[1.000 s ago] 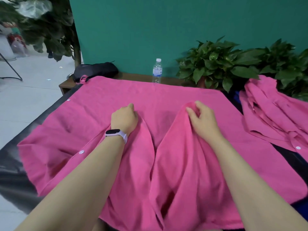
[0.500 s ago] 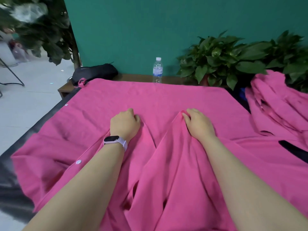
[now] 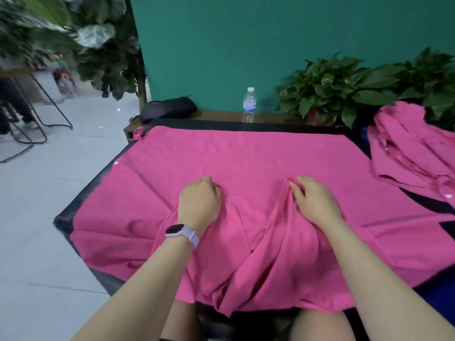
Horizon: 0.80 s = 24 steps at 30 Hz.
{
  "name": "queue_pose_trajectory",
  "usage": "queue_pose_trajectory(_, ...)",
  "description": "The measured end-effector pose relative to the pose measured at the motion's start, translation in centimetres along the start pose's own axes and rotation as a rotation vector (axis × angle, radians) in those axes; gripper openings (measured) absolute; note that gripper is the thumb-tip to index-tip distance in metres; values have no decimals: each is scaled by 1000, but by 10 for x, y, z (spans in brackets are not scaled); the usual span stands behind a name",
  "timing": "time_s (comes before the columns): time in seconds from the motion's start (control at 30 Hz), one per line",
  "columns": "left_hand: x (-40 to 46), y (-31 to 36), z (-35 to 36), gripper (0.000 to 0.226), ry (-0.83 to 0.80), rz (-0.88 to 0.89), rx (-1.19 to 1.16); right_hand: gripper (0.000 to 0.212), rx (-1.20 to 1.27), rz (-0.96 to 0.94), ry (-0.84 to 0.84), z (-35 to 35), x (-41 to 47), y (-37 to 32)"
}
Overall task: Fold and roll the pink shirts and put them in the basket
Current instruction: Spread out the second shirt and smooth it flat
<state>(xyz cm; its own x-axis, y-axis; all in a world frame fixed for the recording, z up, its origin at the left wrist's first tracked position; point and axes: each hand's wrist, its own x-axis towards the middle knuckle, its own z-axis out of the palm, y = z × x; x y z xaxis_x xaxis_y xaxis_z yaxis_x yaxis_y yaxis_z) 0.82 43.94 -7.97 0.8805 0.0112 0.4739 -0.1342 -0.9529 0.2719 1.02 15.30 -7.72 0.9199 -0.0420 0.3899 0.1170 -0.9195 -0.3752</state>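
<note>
Two handfuls of shirt (image 3: 246, 163), spread over the table (image 3: 64, 220): my left hand (image 3: 200, 203) and right hand (image 3: 316, 201) each pinch a fold. Soft, light cloth; I'd grip the edges.

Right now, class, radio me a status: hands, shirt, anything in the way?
Left hand and right hand each grip a fold of the spread pink shirt. More pink shirts heaped far right. No basket in view.

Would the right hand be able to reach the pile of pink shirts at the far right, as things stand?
Probably yes: the pile of pink shirts lies on the right hand's side with nothing between them, but that hand grips a fold of the spread shirt and must let go.
</note>
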Motion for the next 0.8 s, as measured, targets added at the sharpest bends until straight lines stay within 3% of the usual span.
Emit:
queue_pose_trajectory(0.13,-9,3,-9,21,-52,-2,46,32,36,10,12,-12,-14,-7)
queue_pose_trajectory(0.27,5,20,-24,21,-149,-167,-71,35,53,34,48,-15,-14,-13)
queue_pose_trajectory(0.37,20,39,-45,15,90,-231,-352,38,35,47,68,-14,-16,-15)
queue_pose_trajectory(0.47,40,60,-71,22,406,-85,-545,40,-4,25,131,-12,-16,-16)
queue_pose_trajectory(0.57,81,74,-87,28,541,-15,-573,34,-30,-3,93,-10,-15,-14)
queue_pose_trajectory(0.67,128,72,-80,28,508,-99,-525,26,-51,-15,-7,-8,-11,-13)
queue_pose_trajectory(0.8,163,48,-30,21,270,-194,-381,27,-47,-17,-29,-8,-7,-11)
